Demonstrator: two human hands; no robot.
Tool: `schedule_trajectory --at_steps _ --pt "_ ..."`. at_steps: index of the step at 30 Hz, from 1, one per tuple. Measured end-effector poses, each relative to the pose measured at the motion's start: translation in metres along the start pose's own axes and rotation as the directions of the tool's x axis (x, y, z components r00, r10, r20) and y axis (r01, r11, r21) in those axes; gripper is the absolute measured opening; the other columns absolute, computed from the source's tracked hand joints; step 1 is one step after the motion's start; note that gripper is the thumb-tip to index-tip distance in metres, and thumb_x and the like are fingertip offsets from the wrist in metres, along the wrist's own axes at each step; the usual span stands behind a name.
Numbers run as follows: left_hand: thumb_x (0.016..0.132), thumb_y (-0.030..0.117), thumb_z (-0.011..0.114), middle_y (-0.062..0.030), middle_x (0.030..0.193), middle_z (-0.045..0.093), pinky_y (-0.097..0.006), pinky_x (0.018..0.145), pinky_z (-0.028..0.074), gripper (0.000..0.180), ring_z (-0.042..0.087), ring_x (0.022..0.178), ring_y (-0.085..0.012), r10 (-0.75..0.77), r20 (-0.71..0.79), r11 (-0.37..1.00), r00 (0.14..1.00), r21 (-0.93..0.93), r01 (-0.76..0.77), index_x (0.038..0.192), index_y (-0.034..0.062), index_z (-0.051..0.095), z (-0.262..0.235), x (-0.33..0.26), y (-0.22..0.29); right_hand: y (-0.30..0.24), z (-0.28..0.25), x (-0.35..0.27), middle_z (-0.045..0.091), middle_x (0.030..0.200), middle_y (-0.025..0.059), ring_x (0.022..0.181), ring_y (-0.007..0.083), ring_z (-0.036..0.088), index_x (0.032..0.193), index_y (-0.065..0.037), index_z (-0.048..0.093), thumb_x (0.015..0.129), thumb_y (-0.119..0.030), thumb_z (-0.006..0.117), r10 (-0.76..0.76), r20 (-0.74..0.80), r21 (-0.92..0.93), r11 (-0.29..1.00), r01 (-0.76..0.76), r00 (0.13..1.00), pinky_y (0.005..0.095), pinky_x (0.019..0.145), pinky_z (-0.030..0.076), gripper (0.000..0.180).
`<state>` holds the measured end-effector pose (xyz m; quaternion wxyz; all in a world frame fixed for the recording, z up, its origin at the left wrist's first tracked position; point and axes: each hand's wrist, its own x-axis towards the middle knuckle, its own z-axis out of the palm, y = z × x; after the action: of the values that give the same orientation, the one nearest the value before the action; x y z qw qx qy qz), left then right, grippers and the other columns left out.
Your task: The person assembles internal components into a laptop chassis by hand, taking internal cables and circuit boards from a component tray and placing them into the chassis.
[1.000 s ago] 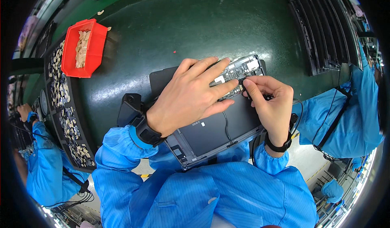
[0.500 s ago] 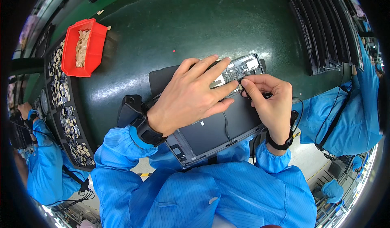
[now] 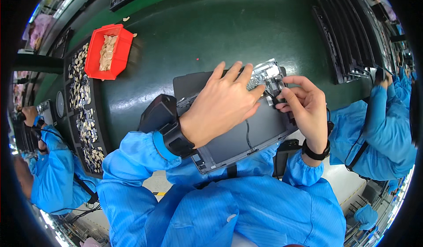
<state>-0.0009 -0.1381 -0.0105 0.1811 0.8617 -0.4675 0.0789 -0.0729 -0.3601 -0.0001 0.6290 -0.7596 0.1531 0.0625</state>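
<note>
An opened flat electronic device, like a tablet or laptop, lies at the near edge of the table, its dark panel (image 3: 224, 145) tilted toward me. A silvery circuit board (image 3: 263, 74) shows along its far side. My left hand (image 3: 224, 99) rests over the device, fingers spread and holding nothing, partly covering the board. At the board's right end my right hand (image 3: 306, 108) pinches with thumb and forefinger at a small dark part (image 3: 276, 87); its exact kind is hard to make out. A thin black cable (image 3: 248, 134) runs down the panel from beneath my left hand.
A red bin (image 3: 119, 55) of small pale pieces stands at the left, beside a black compartment tray (image 3: 97, 128) of similar pieces. Dark panels (image 3: 341, 49) stand in a row at the far right. Co-workers in blue sleeves (image 3: 385, 132) sit at both sides.
The whole view has shifted, so the bin and device appear farther right. My right fingers have loosened from the tight pinch low on the board, and a dark part now shows beside them.
</note>
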Motion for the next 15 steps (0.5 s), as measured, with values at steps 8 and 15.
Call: schedule_trajectory --at_steps 8,15 --pt "0.089 0.012 0.078 -0.0062 0.108 0.079 -0.037 0.09 0.05 0.025 0.074 0.099 -0.0216 0.021 -0.055 0.872 0.998 -0.487 -0.045 0.113 0.0057 0.078 0.024 0.019 0.018 0.009 -0.025 0.0 0.078 0.101 0.0145 0.088 0.0167 0.076 0.138 0.005 0.059 0.106 -0.006 0.063 -0.047 -0.054 0.198 0.979 0.057 0.997 0.0254 0.077 0.061 0.034" --pt "0.087 0.012 0.078 -0.0035 0.105 0.076 -0.035 0.086 0.047 0.019 0.07 0.098 -0.0207 0.125 0.019 0.941 0.992 -0.32 -0.112 0.105 0.0075 0.08 0.016 0.029 0.031 0.032 -0.048 -0.008 0.077 0.104 0.0134 0.09 0.0152 0.074 0.136 0.002 0.062 0.105 -0.012 0.067 -0.057 -0.176 0.17 0.982 0.088 0.983 0.0249 0.079 0.058 0.035"
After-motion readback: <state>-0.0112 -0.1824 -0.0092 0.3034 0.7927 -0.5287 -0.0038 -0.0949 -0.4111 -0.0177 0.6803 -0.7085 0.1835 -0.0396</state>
